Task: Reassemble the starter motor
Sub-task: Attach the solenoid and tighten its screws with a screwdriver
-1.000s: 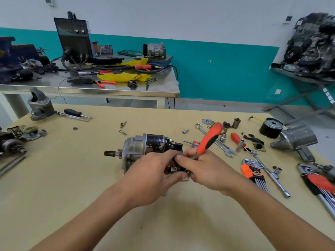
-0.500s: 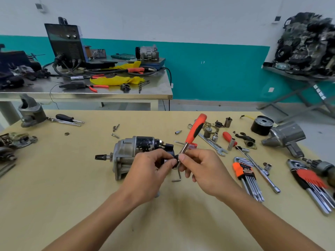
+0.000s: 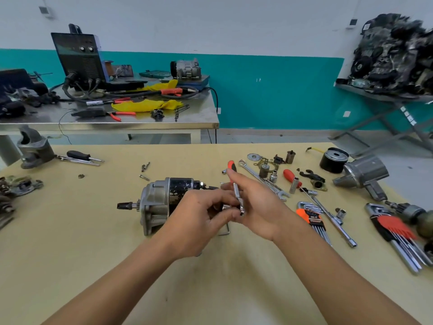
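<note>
The starter motor (image 3: 164, 202), grey housing and black body, lies on its side on the yellow table (image 3: 93, 254) with its pinion shaft pointing left. My left hand (image 3: 199, 221) covers its right rear end and pinches a small silver socket (image 3: 226, 207). My right hand (image 3: 255, 202) grips the metal shaft of the red-handled driver (image 3: 235, 184). The driver points down, its tip beside the socket between my fingers. Its red handle end shows above my fingers.
Right of my hands lie a combination wrench (image 3: 262, 179), a second red driver (image 3: 290, 178), two hex key sets (image 3: 314, 221) (image 3: 398, 235), loose sockets, a grey housing (image 3: 365, 174) and a black cylinder (image 3: 334, 160). A grey casting (image 3: 35, 148) and screwdriver (image 3: 79, 156) sit at far left.
My right hand has swung the red driver from leaning up and right to nearly upright, and slid down onto its metal shaft. My left hand stays at the motor's rear end.
</note>
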